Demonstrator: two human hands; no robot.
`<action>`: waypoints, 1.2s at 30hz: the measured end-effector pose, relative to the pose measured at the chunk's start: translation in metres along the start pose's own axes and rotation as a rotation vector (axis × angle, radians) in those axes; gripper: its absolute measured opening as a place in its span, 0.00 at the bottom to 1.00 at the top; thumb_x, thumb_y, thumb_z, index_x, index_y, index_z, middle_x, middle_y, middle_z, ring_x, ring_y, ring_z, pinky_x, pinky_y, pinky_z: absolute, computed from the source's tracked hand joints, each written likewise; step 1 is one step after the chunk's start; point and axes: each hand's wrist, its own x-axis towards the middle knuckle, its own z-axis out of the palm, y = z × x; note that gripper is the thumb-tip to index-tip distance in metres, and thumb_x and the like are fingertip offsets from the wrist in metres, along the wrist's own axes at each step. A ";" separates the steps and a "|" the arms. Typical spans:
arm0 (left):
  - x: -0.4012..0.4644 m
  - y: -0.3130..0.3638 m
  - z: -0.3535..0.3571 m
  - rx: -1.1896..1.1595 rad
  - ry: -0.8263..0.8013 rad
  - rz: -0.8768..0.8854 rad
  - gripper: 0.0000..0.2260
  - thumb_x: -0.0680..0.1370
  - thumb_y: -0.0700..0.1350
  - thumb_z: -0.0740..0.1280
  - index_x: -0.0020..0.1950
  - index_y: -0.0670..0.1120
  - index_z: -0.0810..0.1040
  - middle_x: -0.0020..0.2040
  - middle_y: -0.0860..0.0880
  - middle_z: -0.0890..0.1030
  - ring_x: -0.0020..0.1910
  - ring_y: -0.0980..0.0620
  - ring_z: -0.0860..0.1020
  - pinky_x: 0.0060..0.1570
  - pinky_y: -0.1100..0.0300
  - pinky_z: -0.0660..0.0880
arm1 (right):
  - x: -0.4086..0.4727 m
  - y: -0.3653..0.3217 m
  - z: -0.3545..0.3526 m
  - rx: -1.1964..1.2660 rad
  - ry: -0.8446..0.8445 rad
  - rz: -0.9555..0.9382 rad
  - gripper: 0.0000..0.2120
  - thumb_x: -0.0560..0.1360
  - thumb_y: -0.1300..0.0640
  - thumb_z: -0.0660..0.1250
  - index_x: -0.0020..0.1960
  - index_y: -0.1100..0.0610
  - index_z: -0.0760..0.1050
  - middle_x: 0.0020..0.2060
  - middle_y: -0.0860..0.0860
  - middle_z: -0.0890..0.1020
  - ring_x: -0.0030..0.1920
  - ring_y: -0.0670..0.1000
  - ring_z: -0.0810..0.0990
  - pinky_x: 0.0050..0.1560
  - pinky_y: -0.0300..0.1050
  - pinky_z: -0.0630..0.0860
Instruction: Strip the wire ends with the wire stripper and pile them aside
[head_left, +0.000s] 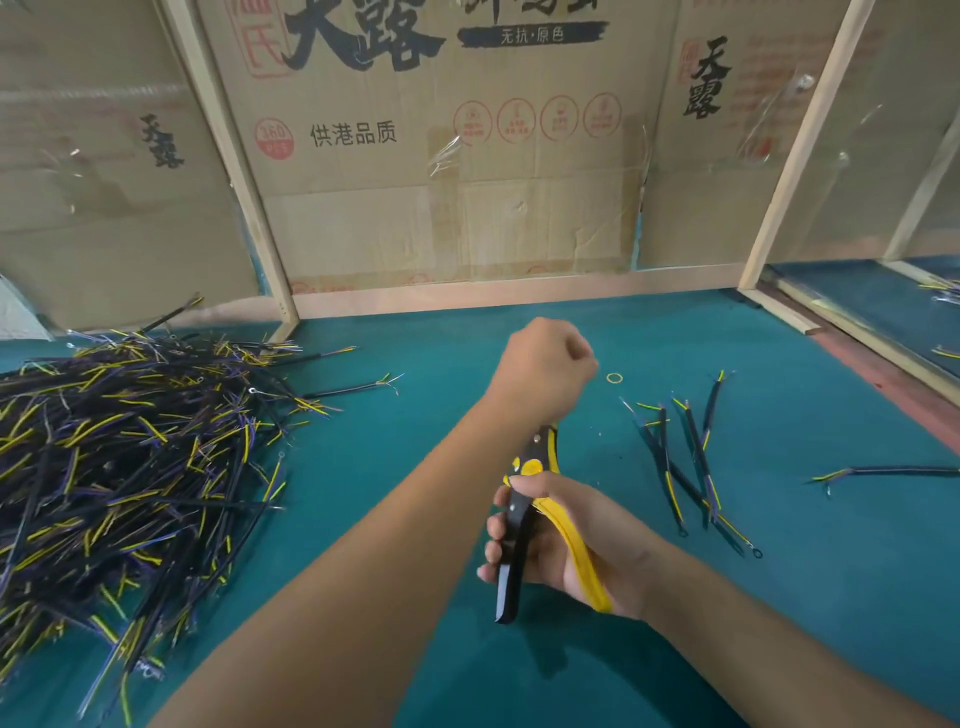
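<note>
My right hand (566, 540) grips a yellow-and-black wire stripper (524, 519), handles toward me, jaws pointing away under my left wrist. My left hand (545, 364) is a closed fist above the stripper's jaws; whether it holds a wire is hidden. A big heap of black wires with yellow and purple ends (130, 478) covers the table's left side. A small pile of several wires (691, 467) lies to the right of my hands.
The table has a teal mat (415, 467). Cardboard panels in wooden frames (447, 156) wall off the back and sides. A yellow rubber band (614, 378) lies near my left fist. One loose wire (893, 472) lies at the far right.
</note>
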 end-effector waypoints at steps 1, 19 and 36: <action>-0.006 -0.006 -0.010 -0.010 0.067 0.020 0.03 0.77 0.42 0.69 0.46 0.45 0.82 0.41 0.51 0.82 0.39 0.52 0.78 0.35 0.63 0.72 | -0.001 -0.001 0.000 0.034 -0.015 -0.010 0.13 0.73 0.54 0.70 0.51 0.61 0.73 0.40 0.60 0.76 0.40 0.61 0.78 0.50 0.59 0.80; -0.095 -0.179 -0.174 0.921 -0.153 -0.354 0.11 0.75 0.39 0.65 0.47 0.56 0.75 0.54 0.52 0.80 0.58 0.46 0.78 0.55 0.56 0.74 | 0.005 -0.047 -0.054 -0.027 0.128 -0.236 0.13 0.73 0.50 0.68 0.51 0.59 0.76 0.55 0.64 0.83 0.42 0.58 0.82 0.44 0.54 0.81; -0.108 -0.160 -0.160 0.703 0.250 -0.142 0.04 0.77 0.47 0.68 0.50 0.52 0.81 0.46 0.48 0.84 0.48 0.41 0.80 0.48 0.50 0.78 | 0.008 -0.047 -0.052 -0.033 0.128 -0.212 0.14 0.75 0.50 0.66 0.51 0.61 0.75 0.46 0.61 0.81 0.41 0.58 0.80 0.43 0.53 0.81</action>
